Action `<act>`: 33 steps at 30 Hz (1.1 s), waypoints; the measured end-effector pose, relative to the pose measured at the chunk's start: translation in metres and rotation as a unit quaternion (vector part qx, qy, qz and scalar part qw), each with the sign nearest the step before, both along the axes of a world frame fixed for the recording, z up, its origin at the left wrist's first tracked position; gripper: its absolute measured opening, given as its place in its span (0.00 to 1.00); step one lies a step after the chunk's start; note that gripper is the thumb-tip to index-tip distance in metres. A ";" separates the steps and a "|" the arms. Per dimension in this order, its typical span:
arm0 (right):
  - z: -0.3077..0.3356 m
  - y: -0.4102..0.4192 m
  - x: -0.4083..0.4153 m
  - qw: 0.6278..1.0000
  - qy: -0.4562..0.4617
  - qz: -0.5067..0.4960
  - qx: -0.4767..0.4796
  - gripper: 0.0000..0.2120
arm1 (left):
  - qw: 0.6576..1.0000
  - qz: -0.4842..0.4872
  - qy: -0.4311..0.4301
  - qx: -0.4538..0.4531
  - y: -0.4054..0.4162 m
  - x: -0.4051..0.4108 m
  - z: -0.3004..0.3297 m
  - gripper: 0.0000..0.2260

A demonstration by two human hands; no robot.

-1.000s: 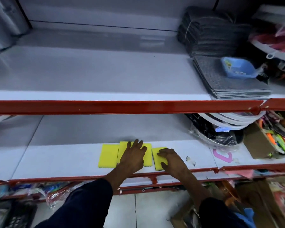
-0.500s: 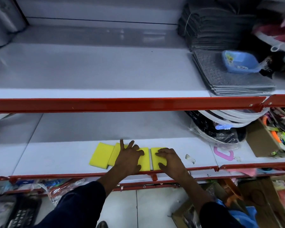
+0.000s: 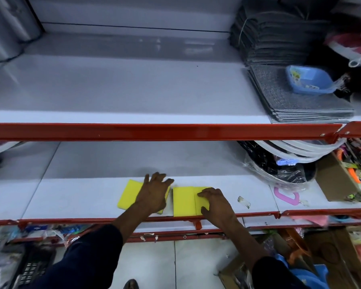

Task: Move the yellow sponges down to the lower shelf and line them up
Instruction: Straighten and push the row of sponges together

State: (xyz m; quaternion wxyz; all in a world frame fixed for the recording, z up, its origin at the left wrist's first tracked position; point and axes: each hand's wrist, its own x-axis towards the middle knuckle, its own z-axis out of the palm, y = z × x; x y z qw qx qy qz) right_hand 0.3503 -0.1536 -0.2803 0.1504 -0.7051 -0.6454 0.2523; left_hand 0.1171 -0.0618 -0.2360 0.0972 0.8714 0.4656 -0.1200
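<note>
White shelving with red front rails fills the view, and the lower shelf (image 3: 81, 197) carries the yellow sponges near its front edge. One tilted sponge (image 3: 129, 193) lies on the left, with the left hand (image 3: 154, 195) spread flat over its right part, fingers splayed, gripping nothing. Two more sponges (image 3: 183, 201) sit side by side just to the right (edges touching), the right hand (image 3: 216, 205) pressed palm-down on the right one. On the upper shelf (image 3: 113, 90), grey mats (image 3: 290, 97) hold a blue tray (image 3: 308, 80).
</note>
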 end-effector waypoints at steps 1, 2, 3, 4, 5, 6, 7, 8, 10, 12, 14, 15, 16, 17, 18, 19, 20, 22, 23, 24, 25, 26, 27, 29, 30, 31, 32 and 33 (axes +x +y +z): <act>0.000 0.000 -0.001 1.000 -0.002 -0.001 -0.001 0.24 | 1.000 0.003 0.029 -0.012 0.005 -0.008 0.001 0.36; 0.001 -0.001 -0.002 1.000 -0.002 -0.003 -0.002 0.24 | 0.998 0.003 0.054 -0.026 0.008 -0.015 0.002 0.36; 0.001 -0.001 -0.002 1.000 -0.002 -0.005 -0.002 0.24 | 0.997 0.002 0.071 -0.037 0.010 -0.021 0.002 0.36; 0.002 -0.001 -0.003 1.000 -0.002 -0.006 -0.001 0.24 | 0.996 0.001 0.078 -0.043 0.010 -0.027 0.001 0.36; 0.003 -0.001 -0.004 1.000 -0.003 -0.006 -0.002 0.24 | 0.996 0.000 0.077 -0.044 0.009 -0.031 -0.001 0.35; 0.004 -0.001 -0.004 1.000 -0.005 -0.006 -0.003 0.24 | 0.996 -0.002 0.076 -0.040 0.007 -0.034 -0.002 0.34; 0.004 -0.001 -0.004 1.000 -0.006 -0.007 -0.004 0.24 | 0.997 -0.006 0.076 -0.033 0.005 -0.036 -0.003 0.34; 0.005 -0.001 -0.005 1.000 -0.007 -0.008 -0.004 0.24 | 0.997 -0.010 0.077 -0.026 0.002 -0.037 -0.004 0.33; 0.006 -0.001 -0.006 1.000 -0.007 -0.011 -0.003 0.24 | 0.997 -0.010 0.074 -0.017 -0.003 -0.036 -0.006 0.33; 0.007 -0.001 -0.008 1.000 -0.010 -0.014 -0.003 0.23 | 0.997 -0.007 0.071 -0.010 -0.006 -0.032 -0.005 0.32; 0.008 -0.001 -0.010 1.000 -0.017 -0.017 -0.007 0.23 | 0.998 -0.005 0.066 -0.006 -0.009 -0.026 -0.003 0.31; 0.009 -0.001 -0.011 1.000 -0.019 -0.019 -0.009 0.23 | 0.998 -0.004 0.064 -0.006 -0.010 -0.023 -0.002 0.31; 0.009 -0.001 -0.012 0.999 -0.021 -0.020 -0.012 0.23 | 0.998 -0.003 0.061 -0.006 -0.011 -0.021 -0.002 0.31; 0.010 -0.001 -0.013 0.999 -0.024 -0.022 -0.014 0.23 | 0.998 -0.003 0.058 -0.006 -0.012 -0.019 -0.003 0.31; 0.011 -0.001 -0.014 0.999 -0.026 -0.024 -0.017 0.23 | 0.998 -0.003 0.055 -0.005 -0.012 -0.018 -0.003 0.31; 0.012 -0.001 -0.016 0.999 -0.028 -0.027 -0.020 0.23 | 0.999 -0.005 0.051 -0.004 -0.012 -0.019 -0.004 0.31; 0.013 -0.001 -0.017 0.999 -0.030 -0.031 -0.022 0.24 | 0.999 -0.006 0.046 -0.008 -0.012 -0.020 -0.004 0.31; 0.014 -0.002 -0.021 0.998 -0.038 -0.037 -0.028 0.24 | 1.000 0.001 0.024 -0.019 -0.012 -0.028 -0.005 0.31; 0.014 -0.002 -0.021 0.998 -0.042 -0.042 -0.032 0.25 | 1.000 0.011 0.008 -0.018 -0.011 -0.032 -0.007 0.30; 0.015 -0.002 -0.023 0.997 -0.046 -0.046 -0.033 0.25 | 1.000 0.028 -0.008 -0.012 -0.010 -0.039 -0.008 0.29; 0.016 -0.002 -0.025 0.997 -0.050 -0.049 -0.036 0.25 | 0.998 0.051 -0.022 -0.004 -0.008 -0.046 -0.009 0.28; 0.016 -0.002 -0.026 0.996 -0.054 -0.052 -0.038 0.26 | 0.996 0.079 -0.032 0.001 -0.007 -0.053 -0.010 0.27; 0.017 -0.002 -0.028 0.996 -0.058 -0.055 -0.041 0.26 | 0.993 0.109 -0.033 0.000 -0.005 -0.061 -0.011 0.27; 0.018 -0.002 -0.030 0.995 -0.065 -0.060 -0.045 0.26 | 0.987 0.160 -0.006 -0.014 -0.005 -0.074 -0.012 0.28; 0.017 -0.002 -0.031 0.995 -0.068 -0.063 -0.045 0.26 | 0.983 0.179 0.008 -0.023 -0.006 -0.080 -0.014 0.28; 0.018 -0.001 -0.032 0.994 -0.070 -0.063 -0.046 0.26 | 0.980 0.197 0.008 -0.032 -0.007 -0.086 -0.015 0.27; 0.017 -0.001 -0.032 0.994 -0.072 -0.063 -0.045 0.26 | 0.977 0.210 -0.003 -0.040 -0.009 -0.089 -0.018 0.27; 0.019 -0.001 -0.032 0.994 -0.074 -0.064 -0.047 0.26 | 0.974 0.223 -0.019 -0.049 -0.010 -0.092 -0.019 0.27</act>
